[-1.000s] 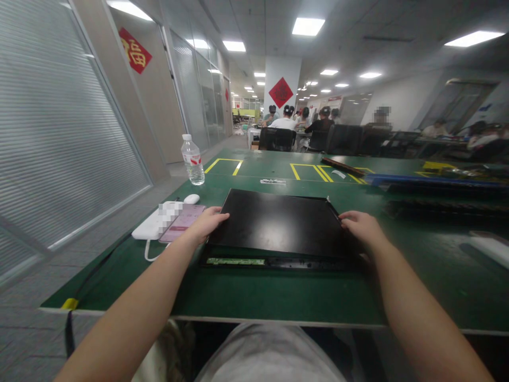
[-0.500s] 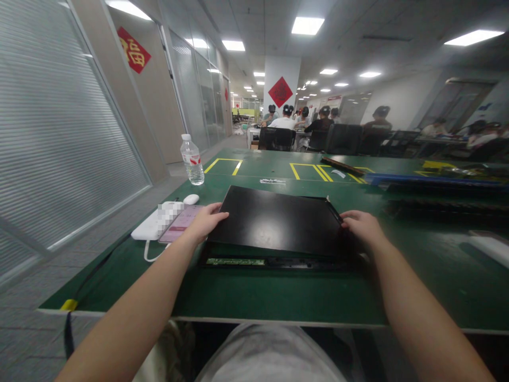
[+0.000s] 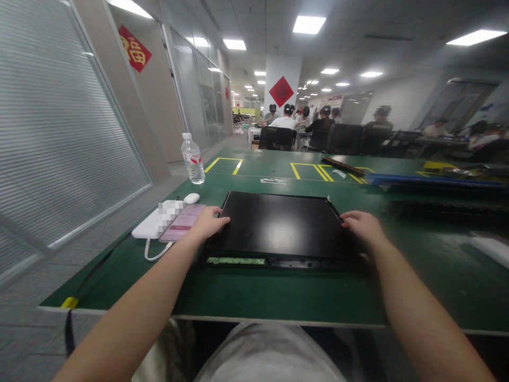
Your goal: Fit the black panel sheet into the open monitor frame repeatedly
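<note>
A flat black screen panel (image 3: 274, 223) lies in a shallow black frame (image 3: 310, 263) on the green table. Along the near side of the frame runs a narrow green circuit board (image 3: 236, 261). My left hand (image 3: 210, 221) is closed on the panel's left edge, thumb on top and fingers partly hidden beyond the side. At the opposite edge my right hand (image 3: 360, 223) pinches the panel's right side near the frame; its fingertips are partly in shadow. The panel looks level with the frame.
Left of the panel are a phone (image 3: 183, 223), a white power bank with a cable (image 3: 149, 225), a white oval case (image 3: 191, 198) and a water bottle (image 3: 193, 159). Dark strips and a blue-edged piece (image 3: 433, 180) lie at the right. Several people sit beyond the table.
The panel's left side has come down, so the tilted panel now rests flat in the frame. My left hand has lowered slightly with it; the right has barely moved.
</note>
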`<state>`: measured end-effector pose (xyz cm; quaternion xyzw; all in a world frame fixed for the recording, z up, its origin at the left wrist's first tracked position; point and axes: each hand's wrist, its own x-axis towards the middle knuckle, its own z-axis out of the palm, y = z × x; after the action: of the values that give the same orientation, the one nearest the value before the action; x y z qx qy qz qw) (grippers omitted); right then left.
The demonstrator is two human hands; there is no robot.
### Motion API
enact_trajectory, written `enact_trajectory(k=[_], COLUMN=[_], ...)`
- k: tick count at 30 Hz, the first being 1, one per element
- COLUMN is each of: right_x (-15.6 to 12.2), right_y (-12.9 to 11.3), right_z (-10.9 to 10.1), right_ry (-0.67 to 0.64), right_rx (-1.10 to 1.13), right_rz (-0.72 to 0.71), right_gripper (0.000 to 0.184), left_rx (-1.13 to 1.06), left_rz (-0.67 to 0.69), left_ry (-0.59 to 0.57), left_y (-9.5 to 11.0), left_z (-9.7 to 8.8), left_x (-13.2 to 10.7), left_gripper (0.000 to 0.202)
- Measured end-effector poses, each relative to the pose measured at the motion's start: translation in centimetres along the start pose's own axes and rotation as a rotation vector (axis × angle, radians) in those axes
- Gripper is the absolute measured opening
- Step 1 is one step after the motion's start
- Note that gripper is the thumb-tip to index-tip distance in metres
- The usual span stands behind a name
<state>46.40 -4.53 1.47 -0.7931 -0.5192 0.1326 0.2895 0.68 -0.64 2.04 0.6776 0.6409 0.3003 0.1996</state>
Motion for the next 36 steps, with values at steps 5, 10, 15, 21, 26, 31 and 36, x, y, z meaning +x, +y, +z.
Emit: enact_trajectory(k=[5, 10, 15, 21, 26, 31, 36], right_x=[0.2, 0.2, 0.2, 0.2, 0.2, 0.4, 0.4], right_y=[0.2, 0.3, 0.3, 0.4, 0.3, 0.5, 0.5], right_z=[0.1, 0.1, 0.1, 0.1, 0.1, 0.1, 0.1], right_ry=[-0.004, -0.001, 0.010, -0.006, -0.006, -0.001, -0.006], right_rx=[0.022, 0.037, 0.049, 0.056, 0.029, 0.038, 0.034], right_rz=[0.014, 0.018, 0.001, 0.011, 0.018, 0.003, 0.021], right_gripper=[0.033, 0.035, 0.033, 0.034, 0.033, 0.032, 0.033], left_rx=[0.029, 0.066, 0.138, 0.234, 0.283, 0.297, 0.321], left_rz=[-0.004, 0.057, 0.142, 0.183, 0.162, 0.143, 0.145], left_ry=[0.012, -0.023, -0.032, -0.034, -0.038, -0.059, -0.069], left_y=[-0.3, -0.7, -1.3, -1.7, -1.2, -1.0, -1.1], left_z=[0.4, 0.5, 0.8, 0.9, 0.8, 0.7, 0.7], left_x=[0.0, 0.2, 0.7, 0.9, 0.6, 0.4, 0.4], left_gripper=[0.017, 0.016, 0.017, 0.022, 0.024, 0.030, 0.033])
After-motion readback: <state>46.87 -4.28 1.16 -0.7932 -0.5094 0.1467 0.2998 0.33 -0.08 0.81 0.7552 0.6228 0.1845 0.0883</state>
